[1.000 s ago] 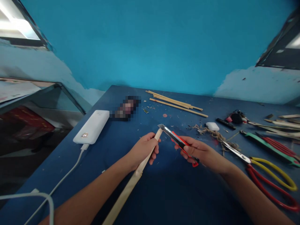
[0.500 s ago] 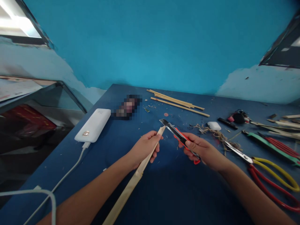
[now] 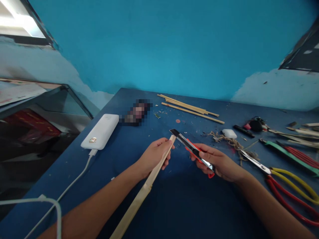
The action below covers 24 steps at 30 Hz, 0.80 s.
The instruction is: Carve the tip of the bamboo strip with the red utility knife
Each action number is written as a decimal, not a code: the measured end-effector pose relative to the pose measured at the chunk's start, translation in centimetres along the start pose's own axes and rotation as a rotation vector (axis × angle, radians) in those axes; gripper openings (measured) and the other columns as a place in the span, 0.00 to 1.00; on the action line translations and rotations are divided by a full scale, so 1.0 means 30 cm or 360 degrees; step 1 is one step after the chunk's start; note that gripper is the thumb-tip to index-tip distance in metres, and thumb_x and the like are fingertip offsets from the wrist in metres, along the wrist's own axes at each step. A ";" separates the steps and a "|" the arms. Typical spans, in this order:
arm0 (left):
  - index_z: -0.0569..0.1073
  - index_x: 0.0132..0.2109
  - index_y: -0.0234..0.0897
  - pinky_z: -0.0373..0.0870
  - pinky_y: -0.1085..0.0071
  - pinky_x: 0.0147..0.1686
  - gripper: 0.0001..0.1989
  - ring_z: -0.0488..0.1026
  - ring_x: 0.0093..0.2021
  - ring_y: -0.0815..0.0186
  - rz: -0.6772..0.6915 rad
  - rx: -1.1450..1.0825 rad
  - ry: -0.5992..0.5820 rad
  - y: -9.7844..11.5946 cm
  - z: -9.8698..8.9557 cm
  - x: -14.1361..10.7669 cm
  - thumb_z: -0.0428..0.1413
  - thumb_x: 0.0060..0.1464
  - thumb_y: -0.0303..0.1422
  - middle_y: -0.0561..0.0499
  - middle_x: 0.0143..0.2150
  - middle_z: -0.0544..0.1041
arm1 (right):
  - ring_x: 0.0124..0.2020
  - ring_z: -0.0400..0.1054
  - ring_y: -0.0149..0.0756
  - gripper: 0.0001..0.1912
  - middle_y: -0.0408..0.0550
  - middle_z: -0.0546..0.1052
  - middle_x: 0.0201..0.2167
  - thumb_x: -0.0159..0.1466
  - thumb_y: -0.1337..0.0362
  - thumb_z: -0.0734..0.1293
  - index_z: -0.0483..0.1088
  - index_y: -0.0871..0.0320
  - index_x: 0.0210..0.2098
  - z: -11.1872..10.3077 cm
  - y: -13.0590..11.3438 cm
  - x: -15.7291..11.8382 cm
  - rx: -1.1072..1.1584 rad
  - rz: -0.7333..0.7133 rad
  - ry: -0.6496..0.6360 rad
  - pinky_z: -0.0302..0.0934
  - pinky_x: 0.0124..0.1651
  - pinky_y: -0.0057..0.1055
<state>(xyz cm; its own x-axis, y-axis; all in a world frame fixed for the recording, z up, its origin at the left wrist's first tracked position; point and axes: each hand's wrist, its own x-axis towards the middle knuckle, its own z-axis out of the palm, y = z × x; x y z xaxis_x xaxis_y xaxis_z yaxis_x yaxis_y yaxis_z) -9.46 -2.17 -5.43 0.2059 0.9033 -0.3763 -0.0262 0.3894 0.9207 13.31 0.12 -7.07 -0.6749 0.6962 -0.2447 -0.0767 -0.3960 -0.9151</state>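
Knife [image 3: 190, 146] at the tip of a wooden strip [image 3: 136, 202], both hands curled up tight.

With that tip as the middle of a clock, the strip runs down toward 7 o'clock, and the left hand [image 3: 157, 155] wraps around it near the top, thumb on it. The right hand [image 3: 214, 159], at 4 o'clock, has its fingers bent around the red and black knife, whose blade points up toward 10 o'clock; I cannot tell if the blade touches the wood. Thin sticks [image 3: 193, 113] lie on the blue tabletop [image 3: 179, 205] near 1 o'clock. A white power bank [image 3: 101, 131] sits at 9 o'clock, a little white case [image 3: 229, 133] at 3, and big scissors [image 3: 266, 169] toward 4.
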 end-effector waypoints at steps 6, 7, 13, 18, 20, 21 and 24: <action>0.66 0.36 0.38 0.57 0.79 0.13 0.11 0.62 0.17 0.73 -0.0009 0.0010 0.0009 0.003 0.003 -0.001 0.45 0.58 0.39 0.57 0.20 0.63 | 0.21 0.57 0.26 0.13 0.46 0.69 0.32 0.62 0.62 0.65 0.65 0.55 0.47 0.000 0.008 0.005 0.0201 0.0037 0.0047 0.49 0.19 0.22; 0.66 0.38 0.38 0.57 0.79 0.13 0.10 0.62 0.17 0.73 -0.0007 0.0014 0.0012 0.002 0.004 -0.001 0.45 0.58 0.38 0.57 0.20 0.64 | 0.20 0.56 0.26 0.13 0.45 0.68 0.30 0.63 0.61 0.64 0.65 0.55 0.47 -0.001 0.009 0.006 0.0221 0.0039 0.0060 0.49 0.19 0.22; 0.65 0.42 0.39 0.57 0.79 0.13 0.09 0.62 0.16 0.73 -0.0024 0.0039 -0.0047 -0.006 0.033 -0.019 0.43 0.57 0.33 0.58 0.20 0.65 | 0.17 0.53 0.24 0.09 0.38 0.61 0.23 0.63 0.59 0.63 0.66 0.55 0.42 0.012 0.019 0.014 0.0289 0.0018 0.0118 0.50 0.17 0.21; 0.66 0.41 0.38 0.56 0.80 0.12 0.09 0.61 0.15 0.74 -0.0115 0.0057 -0.0209 -0.012 0.071 -0.044 0.44 0.56 0.33 0.58 0.19 0.65 | 0.19 0.53 0.23 0.07 0.39 0.62 0.23 0.64 0.60 0.63 0.67 0.57 0.38 0.055 0.019 0.001 0.0286 -0.0003 0.0114 0.46 0.18 0.19; 0.66 0.42 0.39 0.56 0.80 0.13 0.09 0.61 0.15 0.74 -0.0117 0.0065 -0.0228 -0.012 0.076 -0.046 0.44 0.57 0.33 0.59 0.19 0.65 | 0.19 0.53 0.24 0.09 0.40 0.62 0.24 0.63 0.57 0.63 0.67 0.57 0.38 0.069 0.015 -0.010 0.0279 0.0009 0.0077 0.46 0.17 0.20; 0.66 0.41 0.39 0.57 0.80 0.13 0.09 0.61 0.15 0.74 -0.0115 0.0068 -0.0227 -0.012 0.076 -0.046 0.44 0.57 0.33 0.59 0.19 0.65 | 0.19 0.53 0.24 0.11 0.40 0.62 0.24 0.63 0.56 0.63 0.68 0.57 0.39 0.073 0.012 -0.016 0.0268 0.0021 0.0051 0.46 0.17 0.20; 0.66 0.39 0.38 0.56 0.80 0.14 0.07 0.61 0.14 0.75 -0.0116 0.0074 -0.0204 -0.008 0.074 -0.045 0.45 0.57 0.34 0.59 0.19 0.65 | 0.18 0.53 0.24 0.14 0.40 0.62 0.23 0.63 0.54 0.63 0.68 0.58 0.40 0.083 0.003 -0.032 0.0201 0.0056 -0.0018 0.46 0.16 0.20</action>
<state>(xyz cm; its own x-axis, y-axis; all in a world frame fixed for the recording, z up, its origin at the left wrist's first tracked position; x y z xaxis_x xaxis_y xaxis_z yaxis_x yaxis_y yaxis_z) -7.56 -3.87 -4.93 0.3289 0.8416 -0.4284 0.0378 0.4415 0.8965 12.13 -2.08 -6.13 -0.6872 0.6737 -0.2718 -0.1437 -0.4928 -0.8582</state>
